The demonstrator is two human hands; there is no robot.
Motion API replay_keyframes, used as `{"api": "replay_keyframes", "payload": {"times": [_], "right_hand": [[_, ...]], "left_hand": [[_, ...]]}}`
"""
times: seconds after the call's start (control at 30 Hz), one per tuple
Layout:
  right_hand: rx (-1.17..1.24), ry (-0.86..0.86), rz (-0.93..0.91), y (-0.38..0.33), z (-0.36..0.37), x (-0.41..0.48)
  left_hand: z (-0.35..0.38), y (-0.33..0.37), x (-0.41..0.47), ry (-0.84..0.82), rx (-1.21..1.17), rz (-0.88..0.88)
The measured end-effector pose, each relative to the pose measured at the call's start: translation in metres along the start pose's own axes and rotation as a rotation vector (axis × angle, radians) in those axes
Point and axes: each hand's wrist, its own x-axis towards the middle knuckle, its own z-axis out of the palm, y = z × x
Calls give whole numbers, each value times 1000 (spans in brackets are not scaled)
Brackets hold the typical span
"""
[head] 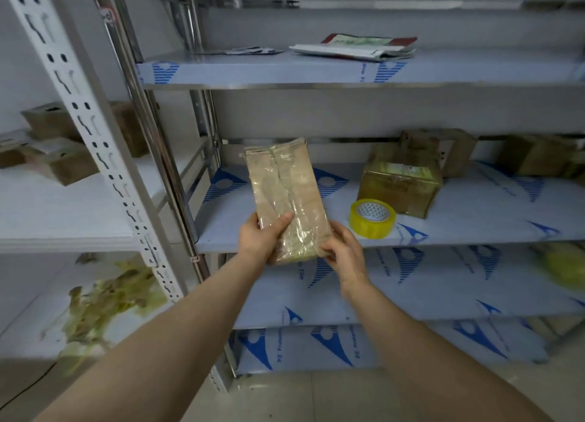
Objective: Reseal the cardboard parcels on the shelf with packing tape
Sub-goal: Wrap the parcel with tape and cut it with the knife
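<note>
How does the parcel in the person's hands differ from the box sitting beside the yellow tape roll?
The held parcel is flat and slim; the shelf box is thick and blocky. The held parcel is lifted, gripped by left hand and right hand; the shelf box rests beside the tape roll. Both are cardboard wrapped in glossy tape.

Two arms are in view, each visible from the hand back to the lower edge of the picture; the left forearm [177, 326] is bare along its whole visible length; the right forearm [427, 342] is likewise bare; the left hand [259, 238] is bare, showing its back and thumb; the right hand [346, 254] is bare, showing its back, knuckles and fingers; finer surface detail is too blurred to tell.
</note>
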Motion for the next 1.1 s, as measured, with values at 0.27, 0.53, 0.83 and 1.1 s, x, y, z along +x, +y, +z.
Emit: {"api": "replay_keyframes", "payload": {"times": [0.27,0.53,0.83,1.1], "right_hand": [[-84,104,-19,13,-2,-92],[53,515,40,-9,-77,-127],[422,569,102,-44,-188,-103],[657,493,125,-76,-319,-54]], "left_hand": [[-25,-23,-63,-198,-55,-14],[39,-2,-109,-459,-28,-23],[152,25,-103,-438,184,74],[302,40,-100,-660,-220,-523]]}}
